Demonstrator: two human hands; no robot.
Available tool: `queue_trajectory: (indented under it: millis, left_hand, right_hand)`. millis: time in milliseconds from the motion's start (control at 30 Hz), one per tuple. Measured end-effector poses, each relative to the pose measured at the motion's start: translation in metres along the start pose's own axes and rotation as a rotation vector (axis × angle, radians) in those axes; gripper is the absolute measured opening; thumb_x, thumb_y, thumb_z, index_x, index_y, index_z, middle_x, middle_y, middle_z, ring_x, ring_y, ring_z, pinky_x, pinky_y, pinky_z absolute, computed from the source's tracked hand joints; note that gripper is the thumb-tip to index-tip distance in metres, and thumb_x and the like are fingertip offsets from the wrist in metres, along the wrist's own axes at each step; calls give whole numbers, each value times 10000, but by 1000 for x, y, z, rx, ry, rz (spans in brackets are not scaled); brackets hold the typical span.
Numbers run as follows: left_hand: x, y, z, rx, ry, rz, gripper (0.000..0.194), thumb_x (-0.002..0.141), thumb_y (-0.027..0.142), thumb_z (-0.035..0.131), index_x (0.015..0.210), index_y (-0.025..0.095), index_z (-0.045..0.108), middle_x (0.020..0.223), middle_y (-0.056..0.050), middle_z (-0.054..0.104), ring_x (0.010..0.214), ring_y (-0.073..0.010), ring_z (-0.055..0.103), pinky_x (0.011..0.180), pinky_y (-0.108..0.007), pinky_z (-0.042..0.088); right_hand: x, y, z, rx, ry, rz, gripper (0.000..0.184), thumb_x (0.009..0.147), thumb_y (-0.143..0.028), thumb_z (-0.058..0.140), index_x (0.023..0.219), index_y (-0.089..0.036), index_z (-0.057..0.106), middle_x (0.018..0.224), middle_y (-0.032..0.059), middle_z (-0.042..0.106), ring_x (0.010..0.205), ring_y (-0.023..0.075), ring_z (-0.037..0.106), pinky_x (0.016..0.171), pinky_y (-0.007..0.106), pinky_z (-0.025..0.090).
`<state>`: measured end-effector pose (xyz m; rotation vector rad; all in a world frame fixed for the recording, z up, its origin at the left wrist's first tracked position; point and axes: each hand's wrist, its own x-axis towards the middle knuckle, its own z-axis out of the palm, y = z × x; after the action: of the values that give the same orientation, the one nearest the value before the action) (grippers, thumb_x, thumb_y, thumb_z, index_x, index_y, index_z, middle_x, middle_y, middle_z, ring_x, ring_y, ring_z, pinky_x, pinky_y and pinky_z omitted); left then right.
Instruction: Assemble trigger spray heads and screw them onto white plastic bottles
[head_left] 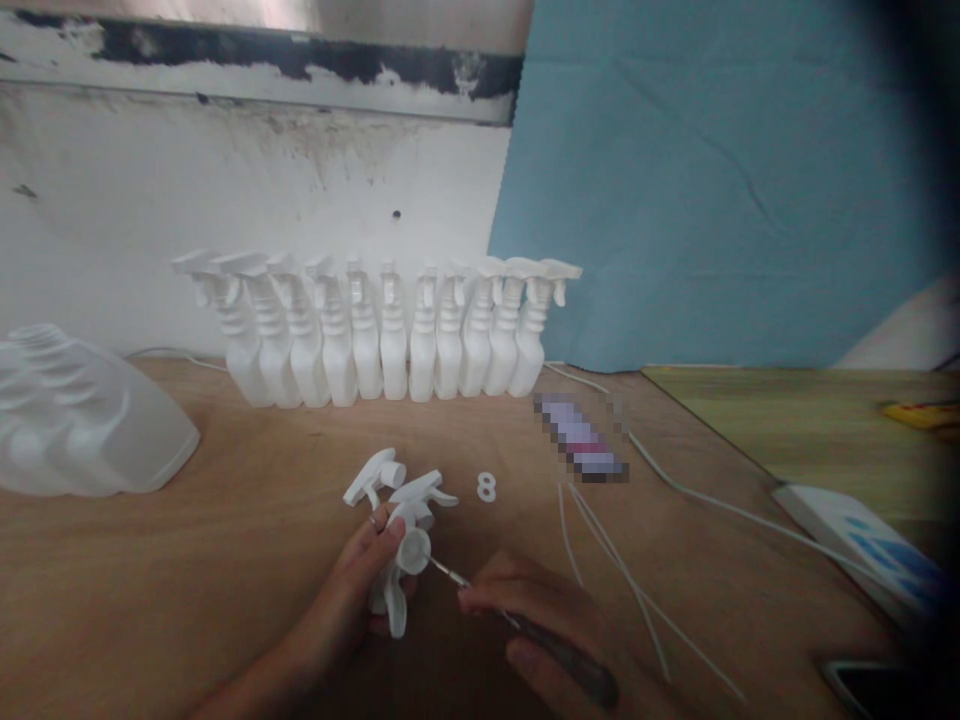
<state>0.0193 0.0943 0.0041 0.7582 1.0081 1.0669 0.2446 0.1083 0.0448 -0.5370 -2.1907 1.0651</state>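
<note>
My left hand (360,570) is closed around a white trigger spray head (395,600), its round open collar turned toward my right side. My right hand (547,620) grips a thin-tipped tool (566,660) with a dark handle and a metal shaft. The tip reaches the collar's edge; whether it is inside the collar I cannot tell. Just beyond my left fingers lie another spray head (381,472) and one more spray head (420,488). Two small white rings (486,487) lie together on the table, like a figure eight.
A row of white spray bottles (394,350) with trigger heads stands along the wall. Several headless white bottles (135,430) are at the left. Thin white tubes (626,575) lie at the right, near a blurred phone-like object (577,435), a white cable (720,515) and a white-and-blue box (855,545).
</note>
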Motion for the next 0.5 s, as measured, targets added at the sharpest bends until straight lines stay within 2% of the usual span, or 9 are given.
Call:
queue_trajectory:
  millis: [133,200,267,333,400,500]
  left_hand:
    - [2,-1,1,37,-10,-23,575,781,644,614,1122,215,441,595,65,492,377,-48,303,318,-142,186]
    - [3,-1,2,63,-17,-6,544,789,631,616,1100,215,455,624,64,483,393,-47,306,330,-149,190]
    - [3,-2,2,105,-21,51,468,814,590,617,1038,200,488,659,53,481,463,-55,364,397,-155,272]
    - [3,-4,2,186,-11,130,399,839,539,617,998,186,519,706,35,495,573,-77,433,528,-175,368]
    - [2,-8,0,293,10,175,377,846,513,620,1010,183,541,752,17,518,663,-110,471,629,-210,402]
    - [1,-12,-3,430,32,184,399,839,509,626,1063,188,548,786,8,530,714,-142,481,666,-238,400]
  right_hand:
    - [2,11,8,-255,76,-90,420,851,-75,502,1248,-202,552,1022,76,681,923,173,642,815,299,534]
    - [2,18,12,-440,117,-237,411,825,-41,495,1213,-160,561,1000,91,697,915,190,643,824,324,538]
    - [1,23,14,-648,118,-436,374,828,-39,472,1179,-106,581,987,119,717,931,227,645,840,373,533]
    - [1,25,16,-781,95,-573,338,847,-64,440,1143,-67,604,939,138,731,908,254,651,823,406,530]
    - [-1,24,19,-780,85,-555,319,849,-67,425,1102,-63,620,882,139,728,870,252,652,793,403,535]
    - [-2,23,21,-612,107,-389,315,814,-9,457,1069,-100,619,844,113,704,837,215,634,772,357,540]
